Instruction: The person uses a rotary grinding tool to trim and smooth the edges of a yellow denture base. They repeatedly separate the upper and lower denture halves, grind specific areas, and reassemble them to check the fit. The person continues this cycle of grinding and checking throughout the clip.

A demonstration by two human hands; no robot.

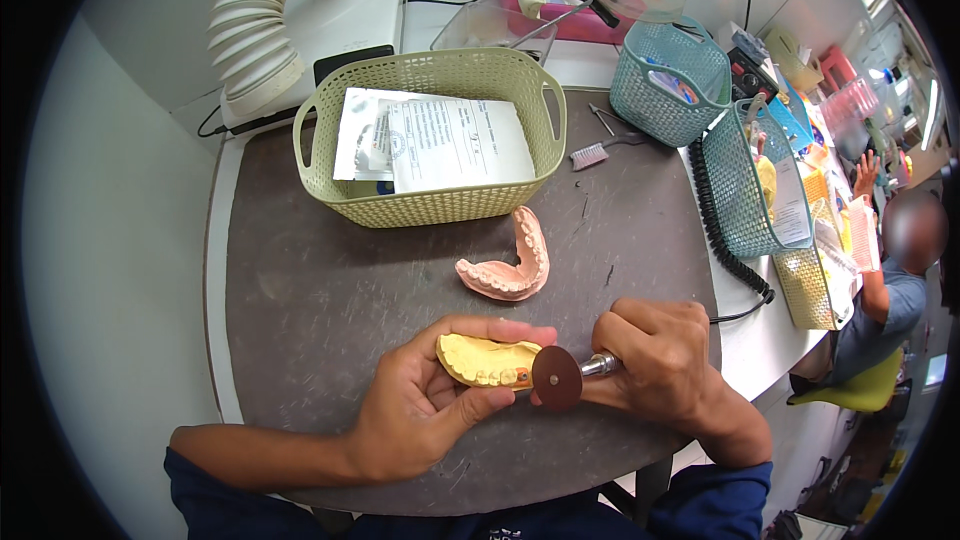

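My left hand (425, 400) is closed around a yellow plaster dental model (475, 355), thumb along its near side and fingers along its far side. A row of teeth and a small orange-brown spot show on the model. In my right hand (655, 355) is a metal rotary handpiece (600, 364), its fingers wrapped round it. A round dark-red cutting disc (557, 378) sits on the handpiece's tip, at the model's right end. Whether the disc touches the model I cannot tell. Beyond my hands, a pink U-shaped dental model (512, 265) lies on the dark mat.
A green basket (430, 202) holding papers and a pouch stands behind the pink model. Blue baskets (670, 90) and a coiled black cord (712, 210) line the right side. A brush (590, 156) lies near them. A white ribbed hose (250, 25) stands back left; a person (885, 280) sits far right.
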